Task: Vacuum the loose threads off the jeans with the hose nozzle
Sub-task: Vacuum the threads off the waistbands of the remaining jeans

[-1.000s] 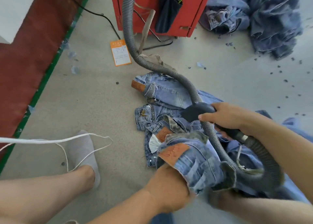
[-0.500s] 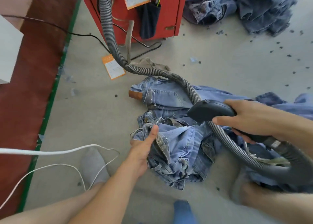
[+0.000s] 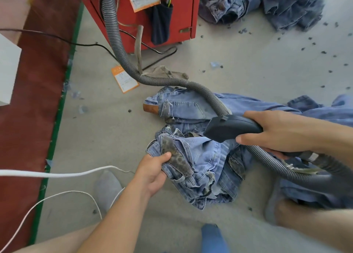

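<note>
the left hand (image 3: 152,171) pinches a fold of the jeans (image 3: 200,168), thumb on top and fingers curled under the cloth, near the turned-out pocket lining. the right hand (image 3: 282,132) wraps its fingers around the black hose nozzle (image 3: 229,127), whose mouth hangs just above the crumpled denim on the floor. for a good pass, the person should pull the fold flat and tight, then bring the mouth close to the seams. the grey hose (image 3: 122,54) runs from the red machine (image 3: 179,8) across the jeans and may drag them. a white cord (image 3: 57,174) lies near the left foot, another denim pile (image 3: 267,2) waits behind, and scraps lie scattered on the floor (image 3: 248,65).
</note>
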`<state>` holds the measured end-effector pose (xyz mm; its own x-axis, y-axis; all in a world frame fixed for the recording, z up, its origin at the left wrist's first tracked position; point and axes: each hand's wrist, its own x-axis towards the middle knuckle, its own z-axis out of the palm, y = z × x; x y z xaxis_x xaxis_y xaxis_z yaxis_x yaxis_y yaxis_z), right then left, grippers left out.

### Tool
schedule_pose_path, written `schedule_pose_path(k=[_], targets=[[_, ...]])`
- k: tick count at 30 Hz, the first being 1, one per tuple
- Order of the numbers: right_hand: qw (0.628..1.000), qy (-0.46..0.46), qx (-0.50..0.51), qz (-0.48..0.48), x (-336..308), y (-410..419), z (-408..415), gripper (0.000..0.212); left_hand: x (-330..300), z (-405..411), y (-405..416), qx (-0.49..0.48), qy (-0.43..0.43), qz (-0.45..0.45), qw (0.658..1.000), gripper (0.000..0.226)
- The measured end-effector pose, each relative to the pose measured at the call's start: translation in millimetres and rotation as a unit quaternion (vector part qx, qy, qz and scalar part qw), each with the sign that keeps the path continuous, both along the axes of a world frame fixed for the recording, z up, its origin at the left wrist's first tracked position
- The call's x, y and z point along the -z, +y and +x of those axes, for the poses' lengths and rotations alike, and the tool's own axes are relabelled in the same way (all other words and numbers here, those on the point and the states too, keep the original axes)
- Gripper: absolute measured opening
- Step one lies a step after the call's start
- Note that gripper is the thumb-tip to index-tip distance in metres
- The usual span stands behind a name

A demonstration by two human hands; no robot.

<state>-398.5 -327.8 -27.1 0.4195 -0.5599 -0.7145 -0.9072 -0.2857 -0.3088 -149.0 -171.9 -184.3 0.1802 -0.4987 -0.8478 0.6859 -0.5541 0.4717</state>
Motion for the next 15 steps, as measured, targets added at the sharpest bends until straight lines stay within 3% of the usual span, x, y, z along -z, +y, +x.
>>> schedule_pose_path(k=[5, 15], targets=[[1.0, -0.007, -0.013, 0.019, 2, 3, -3, 0.02, 0, 2, 4, -0.046, 0.07, 0.005, 0.996, 0.034], [0.995, -0.039, -0.082, 0.052, 31, 28, 22, 0.024, 1, -14, 7, -0.045, 0.169, 0.045, 0.983, 0.043]])
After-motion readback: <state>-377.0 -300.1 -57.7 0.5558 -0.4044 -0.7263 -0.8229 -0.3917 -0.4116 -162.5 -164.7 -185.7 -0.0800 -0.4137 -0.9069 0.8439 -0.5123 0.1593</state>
